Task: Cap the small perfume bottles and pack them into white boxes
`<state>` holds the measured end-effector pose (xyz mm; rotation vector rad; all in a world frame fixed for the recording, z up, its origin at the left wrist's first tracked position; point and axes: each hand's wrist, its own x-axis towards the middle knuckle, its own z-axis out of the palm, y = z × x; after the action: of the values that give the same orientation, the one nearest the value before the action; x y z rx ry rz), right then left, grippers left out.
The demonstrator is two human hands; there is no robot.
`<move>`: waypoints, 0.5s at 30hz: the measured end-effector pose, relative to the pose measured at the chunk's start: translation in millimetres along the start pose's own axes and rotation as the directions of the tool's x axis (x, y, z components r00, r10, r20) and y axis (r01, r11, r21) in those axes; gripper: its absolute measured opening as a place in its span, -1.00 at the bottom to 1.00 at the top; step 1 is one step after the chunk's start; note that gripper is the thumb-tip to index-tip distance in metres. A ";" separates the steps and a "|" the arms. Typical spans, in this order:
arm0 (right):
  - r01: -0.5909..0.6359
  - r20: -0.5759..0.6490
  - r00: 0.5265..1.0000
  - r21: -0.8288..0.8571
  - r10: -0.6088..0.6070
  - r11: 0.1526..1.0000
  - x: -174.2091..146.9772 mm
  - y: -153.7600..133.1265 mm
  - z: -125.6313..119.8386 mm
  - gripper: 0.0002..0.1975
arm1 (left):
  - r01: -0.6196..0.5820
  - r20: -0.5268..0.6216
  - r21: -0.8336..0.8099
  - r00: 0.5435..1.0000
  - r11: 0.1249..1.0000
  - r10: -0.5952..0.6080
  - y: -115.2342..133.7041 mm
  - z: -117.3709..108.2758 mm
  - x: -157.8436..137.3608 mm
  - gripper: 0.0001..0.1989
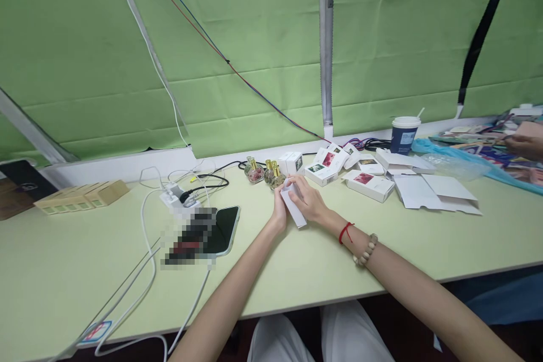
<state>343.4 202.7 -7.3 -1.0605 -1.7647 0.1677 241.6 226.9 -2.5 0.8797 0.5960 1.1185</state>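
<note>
Between my two hands is a small white box, tilted just above the table or resting on it; I cannot tell which. My left hand is closed along its left side. My right hand wraps round its upper right part, with a red string and a beaded bracelet on that wrist. Right behind the hands stand small glass bottles with gold caps, one of them holding pinkish contents. Past them is a white carton, and several printed white boxes lie to the right.
A phone and a power strip with trailing cables lie left, beyond them a row of tan boxes. Flattened white cardboard and a lidded paper cup are on the right. Another person's hand shows at the far right.
</note>
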 end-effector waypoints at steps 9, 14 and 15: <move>-0.001 -0.001 1.000 0.000 0.001 1.000 0.4 0.0 -1.0 -0.73 | -0.011 -0.041 -0.021 0.999 1.000 0.010 2.1 3.3 -1.9 -0.61; -0.012 0.011 1.000 -0.027 0.012 1.000 0.4 1.9 0.4 -0.73 | -0.016 -0.025 0.001 1.000 1.000 0.016 -2.1 -0.1 1.8 -0.62; -0.016 0.010 1.000 -0.032 0.017 0.999 0.3 2.1 0.6 -0.73 | -0.016 -0.022 0.005 1.000 1.000 0.016 -2.8 -0.8 2.5 -0.62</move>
<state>344.1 204.4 -8.5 -1.0989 -1.7737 0.1562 243.2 229.0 -5.2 0.8783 0.6112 1.1426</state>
